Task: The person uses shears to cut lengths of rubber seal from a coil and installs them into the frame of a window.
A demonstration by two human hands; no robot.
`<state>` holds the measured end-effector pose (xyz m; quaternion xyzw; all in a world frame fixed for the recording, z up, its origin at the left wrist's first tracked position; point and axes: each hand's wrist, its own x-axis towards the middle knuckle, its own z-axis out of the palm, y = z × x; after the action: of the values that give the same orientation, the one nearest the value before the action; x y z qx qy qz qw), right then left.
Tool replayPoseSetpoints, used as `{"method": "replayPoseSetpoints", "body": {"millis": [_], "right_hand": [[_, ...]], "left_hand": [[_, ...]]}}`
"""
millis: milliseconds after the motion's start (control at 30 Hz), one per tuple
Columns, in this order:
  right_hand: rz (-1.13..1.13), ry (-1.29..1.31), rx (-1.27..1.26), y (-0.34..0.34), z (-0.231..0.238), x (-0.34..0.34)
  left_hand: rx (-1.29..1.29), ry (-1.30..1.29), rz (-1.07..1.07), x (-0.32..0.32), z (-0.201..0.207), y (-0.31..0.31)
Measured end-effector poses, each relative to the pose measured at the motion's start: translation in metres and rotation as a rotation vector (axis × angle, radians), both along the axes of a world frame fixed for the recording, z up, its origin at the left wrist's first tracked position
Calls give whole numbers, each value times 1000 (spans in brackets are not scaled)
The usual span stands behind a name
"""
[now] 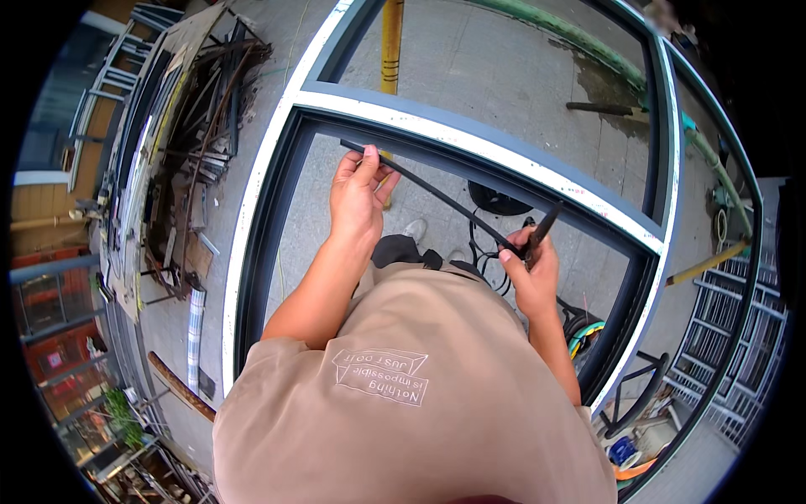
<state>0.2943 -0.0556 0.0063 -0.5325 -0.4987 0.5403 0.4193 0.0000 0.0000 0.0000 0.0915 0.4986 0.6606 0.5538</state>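
Note:
A long thin black strip (441,197) slants down to the right between my two hands, inside one opening of a large metal window frame (470,137). Near its upper end, my left hand (356,197) pinches the strip between thumb and fingers, and a short end sticks out past them. My right hand (536,277) is closed around its lower end. A dark, worn tool with a narrow upright part (547,225) is also in the right hand; its kind cannot be made out. The frame's dark inner edges and white outer faces surround my arms.
Yellow posts (391,42) and a green pipe (604,55) show beneath the frame. At left stands a rack of metal offcuts (222,109). Stacked silver frames (726,336) lie at right. A black round object (499,199) and dark cables are on the floor near my feet.

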Motion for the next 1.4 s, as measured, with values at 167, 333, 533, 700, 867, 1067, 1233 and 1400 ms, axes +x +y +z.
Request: {"method": "replayPoseSetpoints", "body": {"millis": [167,333,533,700,867,1067,1233,1400], "right_hand": [[-97,-225,239,49,46,-56],[-44,-488,290,64,61,-89],[2,-529,247,60,58,-100],[4,-515,226,62,63,-109],[20,-482,133,63,70,-119],[20,-483,155,66,72,-121],[23,-479,155,65,70,-120],[30,-487,157,65,68,-118]], "left_hand": [[-26,20,84,-45,-7,26],[-67,102,160,-59,-31,36],[-113,128,152,-75,-43,42],[-129,73,133,-78,-39,43],[-129,47,136,-84,-40,46],[-145,21,126,-88,-40,49],[-122,27,115,-93,-49,50],[-114,-17,151,-91,-47,51]]}}
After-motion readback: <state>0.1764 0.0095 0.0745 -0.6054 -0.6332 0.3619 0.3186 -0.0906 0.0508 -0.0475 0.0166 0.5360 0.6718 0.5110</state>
